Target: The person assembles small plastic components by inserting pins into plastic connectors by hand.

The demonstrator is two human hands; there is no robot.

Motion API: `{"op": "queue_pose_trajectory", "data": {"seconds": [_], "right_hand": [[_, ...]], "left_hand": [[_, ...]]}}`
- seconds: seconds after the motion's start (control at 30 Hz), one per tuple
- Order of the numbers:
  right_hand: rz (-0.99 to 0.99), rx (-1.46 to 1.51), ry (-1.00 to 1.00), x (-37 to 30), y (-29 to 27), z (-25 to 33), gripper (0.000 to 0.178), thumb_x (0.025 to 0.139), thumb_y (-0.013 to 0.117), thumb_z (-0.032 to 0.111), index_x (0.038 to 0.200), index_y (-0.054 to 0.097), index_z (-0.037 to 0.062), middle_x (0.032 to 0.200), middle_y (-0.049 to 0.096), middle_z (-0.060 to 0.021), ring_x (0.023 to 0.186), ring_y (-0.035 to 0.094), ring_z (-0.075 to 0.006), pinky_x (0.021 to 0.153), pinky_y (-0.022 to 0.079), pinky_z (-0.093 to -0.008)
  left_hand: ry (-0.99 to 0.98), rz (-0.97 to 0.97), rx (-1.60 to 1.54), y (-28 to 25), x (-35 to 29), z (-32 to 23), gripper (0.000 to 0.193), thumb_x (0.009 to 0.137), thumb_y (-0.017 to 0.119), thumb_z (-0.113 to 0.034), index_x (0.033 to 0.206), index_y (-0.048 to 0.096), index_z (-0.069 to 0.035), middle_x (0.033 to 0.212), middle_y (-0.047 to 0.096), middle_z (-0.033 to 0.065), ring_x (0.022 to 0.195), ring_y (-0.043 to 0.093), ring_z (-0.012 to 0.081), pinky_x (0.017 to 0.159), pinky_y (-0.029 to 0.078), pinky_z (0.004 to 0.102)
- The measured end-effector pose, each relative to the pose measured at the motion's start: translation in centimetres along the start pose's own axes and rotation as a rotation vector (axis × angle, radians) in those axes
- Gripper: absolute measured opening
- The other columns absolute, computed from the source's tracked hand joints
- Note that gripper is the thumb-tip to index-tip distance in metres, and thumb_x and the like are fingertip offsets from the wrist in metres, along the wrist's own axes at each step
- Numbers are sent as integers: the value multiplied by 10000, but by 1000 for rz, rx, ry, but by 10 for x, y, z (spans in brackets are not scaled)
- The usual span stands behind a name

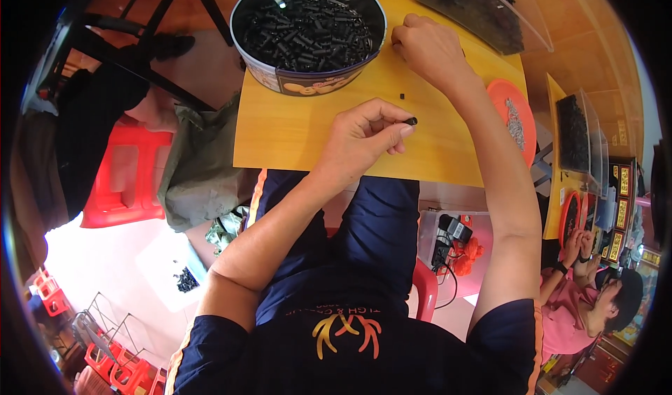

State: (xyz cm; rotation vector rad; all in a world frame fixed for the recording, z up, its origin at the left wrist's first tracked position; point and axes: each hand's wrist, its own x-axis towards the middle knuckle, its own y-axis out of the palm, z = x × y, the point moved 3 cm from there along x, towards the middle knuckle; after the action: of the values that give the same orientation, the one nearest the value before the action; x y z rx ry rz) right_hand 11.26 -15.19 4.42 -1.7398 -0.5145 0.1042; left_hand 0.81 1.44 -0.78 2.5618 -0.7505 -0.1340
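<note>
Between the thumb and fingers of my left hand (360, 137) is a small black cylindrical part (411, 121), its end pointing right. My right hand (428, 48) is farther forward, close to the right side of a round tin (318, 83). Its fingers are curled down toward the tabletop, and what they hold, if anything, is hidden. The tin contains many black ribbed tube-shaped parts (308, 34). A tiny black piece (402, 96) lies on the yellow table (287, 132) between my two hands.
A clear bin (476, 10) of black parts stands at the far right. An orange-red plate (500, 94) with small silvery pieces sits beside my right forearm. Another person (574, 304) works at a table to the right. A red stool (129, 178) stands on the left.
</note>
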Motion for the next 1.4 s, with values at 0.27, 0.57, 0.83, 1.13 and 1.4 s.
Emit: {"op": "queue_pose_trajectory", "data": {"seconds": [0.27, 0.57, 0.83, 1.13, 1.4], "right_hand": [[6, 774, 282, -32, -36, 7, 143, 888, 632, 113, 939, 691, -7, 874, 676, -105, 775, 656, -207, 701, 521, -334], [-188, 1526, 496, -121, -53, 47, 212, 964, 639, 106, 1141, 665, -8, 967, 647, -33, 771, 577, -95, 709, 459, -221], [-252, 1599, 576, -137, -43, 65, 177, 928, 665, 41, 1098, 679, -4, 954, 653, 17, 829, 572, -47, 742, 458, -200], [-282, 1377, 460, -134, -50, 66, 155, 886, 663, -13, 1041, 672, -22, 951, 648, -34, 835, 604, -87, 757, 484, -229], [-350, 1068, 307, -130, -58, 60, 164, 786, 674, -67, 940, 660, -11, 889, 646, -76, 739, 623, -130, 686, 505, -252]], "left_hand": [[22, -19, -22, -1, -1, -1, 156, 913, 689, -44, 1053, 654, 17, 867, 676, 34, 715, 625, 75, 661, 519, 221], [8, -9, 33, 0, -3, -4, 191, 907, 690, -37, 1085, 662, 24, 892, 681, 40, 739, 625, 84, 676, 515, 223], [61, 1, 73, 2, -4, -3, 175, 906, 686, -32, 1070, 651, 22, 868, 669, 24, 750, 602, 70, 692, 500, 217], [91, -2, 97, 1, -4, -3, 158, 906, 683, -18, 1057, 646, 8, 858, 662, 5, 759, 595, 53, 685, 490, 206], [74, 20, 64, 4, -4, -1, 130, 898, 685, -11, 1023, 668, 21, 844, 667, 13, 752, 604, 58, 695, 511, 210]]}}
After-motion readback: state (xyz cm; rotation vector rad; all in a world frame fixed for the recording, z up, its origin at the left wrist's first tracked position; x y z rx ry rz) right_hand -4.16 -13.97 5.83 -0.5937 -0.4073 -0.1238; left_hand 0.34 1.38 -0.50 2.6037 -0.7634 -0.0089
